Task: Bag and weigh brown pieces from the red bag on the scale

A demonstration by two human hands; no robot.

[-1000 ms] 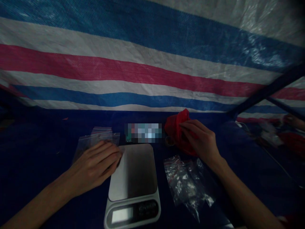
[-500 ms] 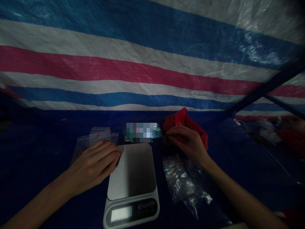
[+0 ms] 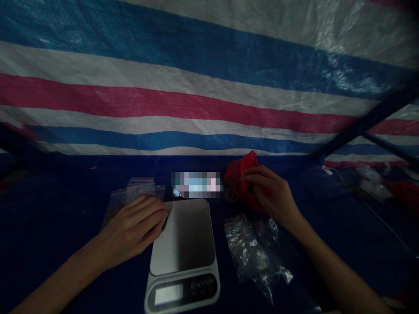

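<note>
My left hand (image 3: 139,222) lies over the left edge of a kitchen scale (image 3: 188,235) with a metal plate and a lit display. Its fingers are curled and pressed together; anything beneath their tips is hidden. Clear zip bags (image 3: 142,186) with red stripes lie just behind that hand. At the right, my right hand (image 3: 276,189) reaches over a crumpled red plastic bag (image 3: 238,168). Its fingers are bent and parted at the bag's mouth, and nothing shows between them. A small, dark round thing (image 3: 232,195) stands beside the red bag.
A phone (image 3: 223,185) with a lit, blurred screen lies behind the scale. More clear zip bags (image 3: 258,253) are heaped right of the scale. A striped tarp (image 3: 196,104) hangs behind the dark blue surface. A blue bar (image 3: 343,122) slants at the right.
My right hand has moved right, from near the small round thing onto the red bag. My left hand stays at the scale's edge. The view has shifted slightly.
</note>
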